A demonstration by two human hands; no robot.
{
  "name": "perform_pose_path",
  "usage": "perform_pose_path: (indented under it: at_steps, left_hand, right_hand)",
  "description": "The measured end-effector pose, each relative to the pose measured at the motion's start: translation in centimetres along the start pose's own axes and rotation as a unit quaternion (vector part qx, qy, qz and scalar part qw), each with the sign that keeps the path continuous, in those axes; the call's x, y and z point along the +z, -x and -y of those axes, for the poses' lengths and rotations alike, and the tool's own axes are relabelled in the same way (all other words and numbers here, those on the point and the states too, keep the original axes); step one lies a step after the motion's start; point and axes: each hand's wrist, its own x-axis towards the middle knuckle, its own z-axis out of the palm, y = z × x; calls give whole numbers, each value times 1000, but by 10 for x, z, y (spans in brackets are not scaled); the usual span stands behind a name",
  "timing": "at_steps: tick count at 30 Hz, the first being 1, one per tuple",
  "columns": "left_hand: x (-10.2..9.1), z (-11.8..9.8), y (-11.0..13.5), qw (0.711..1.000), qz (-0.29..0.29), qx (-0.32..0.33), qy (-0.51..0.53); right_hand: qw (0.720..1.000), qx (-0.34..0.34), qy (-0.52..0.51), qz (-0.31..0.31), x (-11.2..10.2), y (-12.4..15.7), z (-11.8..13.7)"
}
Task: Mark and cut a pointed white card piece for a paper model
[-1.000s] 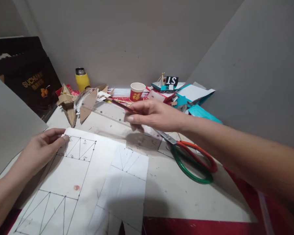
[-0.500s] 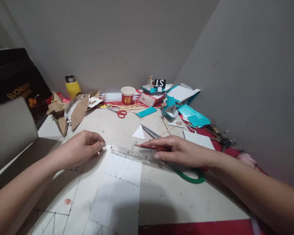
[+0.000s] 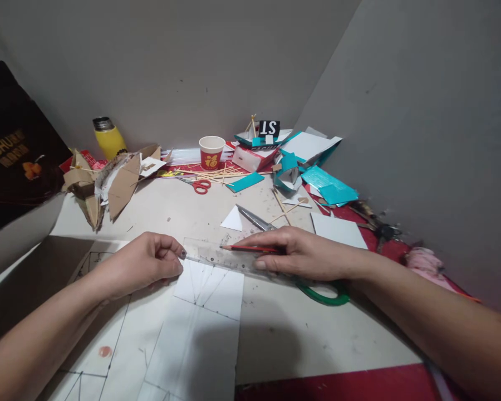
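A clear plastic ruler (image 3: 212, 255) lies across the top of a white card strip (image 3: 211, 334) marked with dark straight and slanting lines. My left hand (image 3: 150, 263) has curled fingers pinching the ruler's left end. In my right hand (image 3: 304, 255) is a red pencil (image 3: 250, 249), its tip pointing left above the ruler, while the thumb rests by the ruler's right part. Beneath that hand lies a pair of scissors with a green handle (image 3: 332, 299), its blades showing beyond the fingers. A small white paper triangle (image 3: 232, 219) sits close to the blade tips.
Behind stand a yellow bottle (image 3: 109, 139), a red-and-white paper cup (image 3: 211, 153), cardboard pieces (image 3: 123, 192) and red-handled scissors (image 3: 201, 186). Teal card scraps (image 3: 332, 189) and keys (image 3: 384, 231) line the right. An open dark box (image 3: 16, 150) stands at the left.
My left hand has moved right and taken hold of the ruler's end. My right hand still holds the pencil. The whole view has shifted slightly.
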Motion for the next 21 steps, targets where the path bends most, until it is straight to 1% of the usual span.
perform_pose_path:
  at_steps: [4,7,10,12,14,17,21]
  left_hand:
    - [1,-1,0,1000,16,-5,24]
    - [3,0,0,1000,17,0,8]
    - [9,4,1,995,-32,51,-84]
    - [14,6,3,978,-81,82,-172]
    - [19,7,4,963,-112,86,-228]
    - [23,7,5,959,-122,80,-242]
    - [24,8,5,964,-101,68,-236]
  right_hand:
    - [1000,1,-8,-2,1,0,0]
    - [1000,-3,-7,-6,0,1,0]
    - [1000,-3,-12,-17,-2,3,-2]
    - [999,0,-19,-25,-5,5,-5]
    - [999,9,-29,-32,-8,7,-7]
    - [999,20,-30,-33,-12,10,-9]
    - [999,22,-24,-33,-15,12,-6]
